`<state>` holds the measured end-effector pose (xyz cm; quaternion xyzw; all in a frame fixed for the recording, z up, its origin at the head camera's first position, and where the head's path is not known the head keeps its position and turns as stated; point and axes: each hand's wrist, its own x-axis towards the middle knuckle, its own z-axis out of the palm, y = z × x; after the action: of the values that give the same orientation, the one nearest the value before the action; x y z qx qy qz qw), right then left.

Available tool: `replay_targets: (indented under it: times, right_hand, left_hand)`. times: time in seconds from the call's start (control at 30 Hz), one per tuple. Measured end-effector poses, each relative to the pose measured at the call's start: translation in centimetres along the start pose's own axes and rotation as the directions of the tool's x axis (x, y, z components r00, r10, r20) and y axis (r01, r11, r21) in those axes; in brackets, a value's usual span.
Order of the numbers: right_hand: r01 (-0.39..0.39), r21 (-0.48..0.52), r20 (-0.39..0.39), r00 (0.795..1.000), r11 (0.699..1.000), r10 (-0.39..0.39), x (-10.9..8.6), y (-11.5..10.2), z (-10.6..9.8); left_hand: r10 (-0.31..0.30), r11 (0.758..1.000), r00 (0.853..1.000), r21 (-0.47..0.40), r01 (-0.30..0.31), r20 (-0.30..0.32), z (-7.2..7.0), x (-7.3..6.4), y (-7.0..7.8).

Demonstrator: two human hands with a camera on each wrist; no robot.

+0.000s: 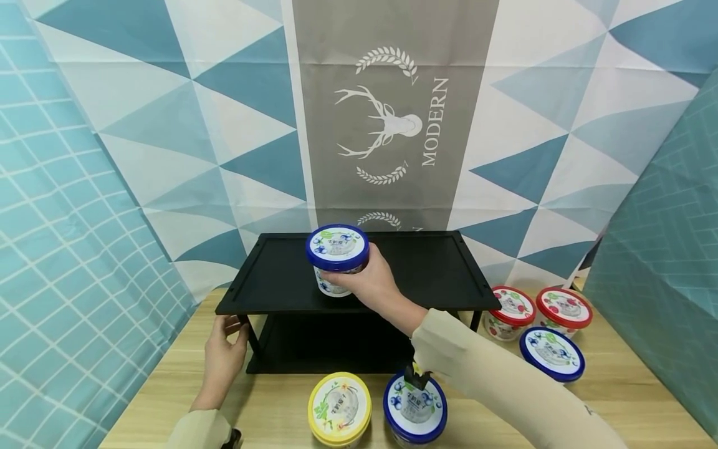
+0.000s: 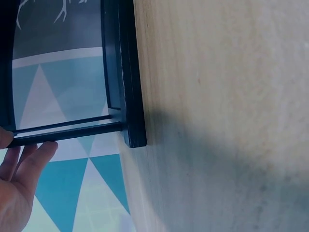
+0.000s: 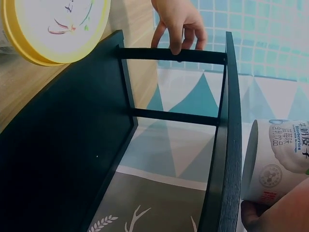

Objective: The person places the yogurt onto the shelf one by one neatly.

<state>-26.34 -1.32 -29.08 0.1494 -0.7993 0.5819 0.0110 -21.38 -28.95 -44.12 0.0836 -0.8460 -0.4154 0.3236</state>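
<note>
My right hand (image 1: 373, 284) grips a blueberry tub (image 1: 336, 243) with a blue lid, upright over the upper shelf of a black two-tier rack (image 1: 426, 268). In the right wrist view this tub (image 3: 285, 154) has its base close to the shelf; whether they touch I cannot tell. My left hand (image 1: 223, 358) is at the rack's left front leg. The left wrist view has its fingers (image 2: 41, 157) against that leg (image 2: 72, 134), thumb tip at the other side. Thumb and fingers of the left hand (image 3: 178, 24) straddle the leg in the right wrist view too.
A yellow-lidded tub (image 1: 339, 408) and another blue-lidded tub (image 1: 415, 408) stand before the rack's lower shelf (image 1: 336, 346). Right of the rack are two red-lidded tubs (image 1: 512, 305) and a blue-lidded one (image 1: 552, 354). Patterned cloth (image 1: 241, 125) hangs behind the wooden table (image 1: 269, 411).
</note>
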Motion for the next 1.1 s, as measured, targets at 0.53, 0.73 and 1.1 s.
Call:
replay_targets:
  times: [0.53, 0.73, 1.1]
  right_hand:
    - [-0.013, 0.006, 0.018, 1.000, 1.000, 0.013, 0.2, -0.4, 1.1]
    - [-0.021, 0.013, 0.030, 0.999, 1.000, 0.021, 0.3, -0.5, 1.6]
    - [0.013, 0.014, 0.041, 0.999, 1.000, -0.014, 0.7, -0.6, 2.2]
  left_hand:
    - [0.028, 1.000, 1.000, 0.003, -0.028, -0.009, -0.1, 0.0, 0.0]
    - [0.041, 0.999, 0.999, 0.004, -0.040, -0.017, -0.2, -0.1, 0.1]
    - [0.046, 0.999, 0.999, -0.016, -0.046, 0.008, -0.2, -0.1, 0.1]
